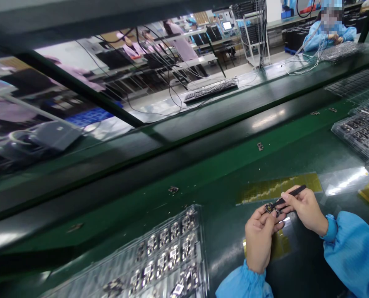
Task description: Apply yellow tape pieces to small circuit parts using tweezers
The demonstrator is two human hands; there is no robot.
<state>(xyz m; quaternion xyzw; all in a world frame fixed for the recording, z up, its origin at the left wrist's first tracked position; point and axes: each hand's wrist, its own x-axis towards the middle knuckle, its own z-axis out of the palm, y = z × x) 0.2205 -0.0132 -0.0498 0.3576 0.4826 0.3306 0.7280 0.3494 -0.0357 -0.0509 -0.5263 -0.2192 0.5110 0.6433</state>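
My left hand pinches a small dark circuit part between thumb and fingers, low on the right above the green bench. My right hand grips black tweezers whose tips touch that part. Both wrists wear blue sleeves. Behind the hands lies a yellow sheet of small labels, and a smaller yellow piece sits under my left hand.
A clear plastic tray with several small circuit parts lies at the lower left. More such trays stand at the right. Loose parts dot the green bench. A keyboard sits beyond the rail. Another person in blue works far right.
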